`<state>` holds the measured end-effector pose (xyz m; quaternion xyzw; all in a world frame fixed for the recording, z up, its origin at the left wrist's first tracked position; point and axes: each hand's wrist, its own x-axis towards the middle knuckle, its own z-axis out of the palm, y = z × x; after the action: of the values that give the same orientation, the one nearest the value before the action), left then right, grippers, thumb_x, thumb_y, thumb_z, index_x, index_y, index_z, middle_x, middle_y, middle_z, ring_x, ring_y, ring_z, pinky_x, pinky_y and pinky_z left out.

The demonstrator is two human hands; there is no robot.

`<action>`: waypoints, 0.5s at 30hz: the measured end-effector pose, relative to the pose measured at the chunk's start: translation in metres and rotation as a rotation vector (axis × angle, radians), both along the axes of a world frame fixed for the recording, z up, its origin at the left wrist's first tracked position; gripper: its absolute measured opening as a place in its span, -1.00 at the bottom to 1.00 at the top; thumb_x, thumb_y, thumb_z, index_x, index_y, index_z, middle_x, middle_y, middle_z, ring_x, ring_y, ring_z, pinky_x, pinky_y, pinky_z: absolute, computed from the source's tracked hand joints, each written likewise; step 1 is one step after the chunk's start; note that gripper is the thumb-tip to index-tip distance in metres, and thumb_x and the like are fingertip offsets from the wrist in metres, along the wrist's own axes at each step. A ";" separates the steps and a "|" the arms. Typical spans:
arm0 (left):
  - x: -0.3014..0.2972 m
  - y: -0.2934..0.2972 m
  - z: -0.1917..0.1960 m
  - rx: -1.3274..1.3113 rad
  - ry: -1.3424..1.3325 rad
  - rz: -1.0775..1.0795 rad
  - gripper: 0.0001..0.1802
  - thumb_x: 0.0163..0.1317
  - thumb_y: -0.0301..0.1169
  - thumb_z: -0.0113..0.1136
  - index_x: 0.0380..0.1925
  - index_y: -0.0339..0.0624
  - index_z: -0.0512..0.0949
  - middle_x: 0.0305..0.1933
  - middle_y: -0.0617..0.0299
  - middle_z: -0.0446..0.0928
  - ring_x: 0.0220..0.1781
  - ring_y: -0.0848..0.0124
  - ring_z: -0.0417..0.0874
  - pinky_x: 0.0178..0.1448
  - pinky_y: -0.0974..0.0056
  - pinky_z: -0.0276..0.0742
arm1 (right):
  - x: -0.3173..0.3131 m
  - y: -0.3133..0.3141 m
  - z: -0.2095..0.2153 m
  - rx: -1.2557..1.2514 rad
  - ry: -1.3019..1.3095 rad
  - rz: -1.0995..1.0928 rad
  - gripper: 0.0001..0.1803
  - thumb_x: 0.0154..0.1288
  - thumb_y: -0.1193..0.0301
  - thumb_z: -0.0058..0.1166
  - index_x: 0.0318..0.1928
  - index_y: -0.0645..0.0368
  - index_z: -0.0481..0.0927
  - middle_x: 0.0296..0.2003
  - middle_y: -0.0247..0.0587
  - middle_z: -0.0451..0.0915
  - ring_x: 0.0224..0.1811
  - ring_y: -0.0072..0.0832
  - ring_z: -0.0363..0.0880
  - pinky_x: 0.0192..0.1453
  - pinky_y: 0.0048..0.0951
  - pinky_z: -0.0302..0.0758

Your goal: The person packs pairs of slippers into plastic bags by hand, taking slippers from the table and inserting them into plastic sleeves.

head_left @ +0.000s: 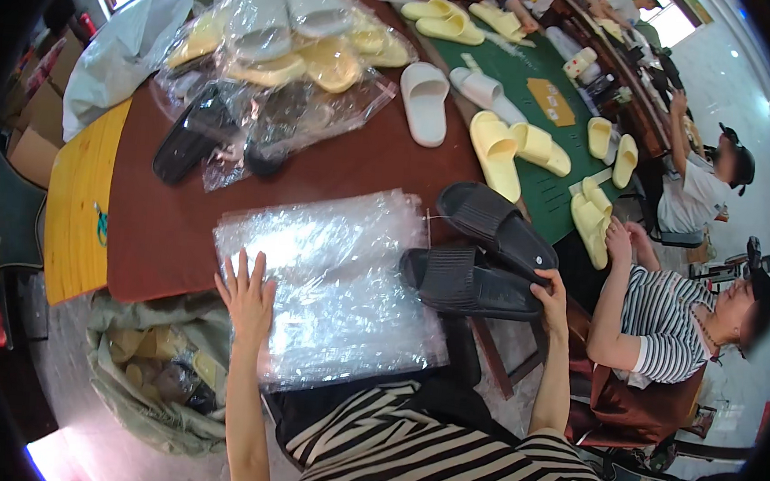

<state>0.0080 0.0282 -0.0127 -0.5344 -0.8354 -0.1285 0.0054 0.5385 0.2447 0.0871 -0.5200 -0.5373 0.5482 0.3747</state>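
My left hand (247, 298) lies with its fingers spread on the left edge of a stack of clear plastic bags (337, 299). In my right hand (553, 299) I grip a pair of black slide sandals (479, 282) by one end, thumb and fingers closed on them. The pair hangs over the right side of the bag stack, one sandal farther from me than the other. A thin clear thread shows beside the farther sandal. Part of the grip is hidden behind the sandals.
Bagged grey and yellow slides (283, 36) are heaped at the far left, with a bagged black slide (196, 136) below. A single white slide (424, 104) and several yellow slides (496, 150) lie to the right. A co-worker (662, 319) handles yellow slides there. An open sack (152, 372) stands at lower left.
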 end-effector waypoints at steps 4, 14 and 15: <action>0.002 0.003 0.006 0.004 0.012 -0.007 -0.44 0.46 -0.07 -0.07 0.43 0.20 0.29 0.60 0.17 0.02 0.62 0.01 -0.11 0.58 -0.25 -0.33 | -0.003 0.004 -0.002 0.097 0.160 -0.141 -0.67 0.25 0.60 0.18 0.02 0.14 0.52 -0.03 -0.33 0.53 0.00 -0.57 0.51 0.15 -0.51 0.44; 0.007 0.004 0.010 -0.029 0.014 0.013 -0.45 0.47 -0.06 -0.10 0.43 0.22 0.30 0.59 0.15 0.02 0.62 0.02 -0.12 0.58 -0.25 -0.34 | -0.107 0.107 -0.029 0.225 0.227 -0.457 -0.62 0.31 0.57 0.14 0.12 0.01 0.52 -0.31 -0.34 0.57 -0.40 -0.66 0.41 -0.32 -0.64 0.35; 0.008 0.006 0.010 -0.031 0.012 0.009 -0.45 0.47 -0.05 -0.10 0.43 0.22 0.30 0.60 0.16 0.02 0.62 0.02 -0.12 0.58 -0.25 -0.34 | -0.115 0.121 -0.038 0.311 0.209 -0.485 -0.62 0.32 0.55 0.15 0.11 -0.05 0.54 -0.39 -0.41 0.55 -0.52 -0.74 0.24 -0.47 -0.68 0.14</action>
<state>0.0156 0.0338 -0.0026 -0.5313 -0.8397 -0.1122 0.0024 0.4232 0.3653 0.0491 -0.5104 -0.4334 0.4046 0.6229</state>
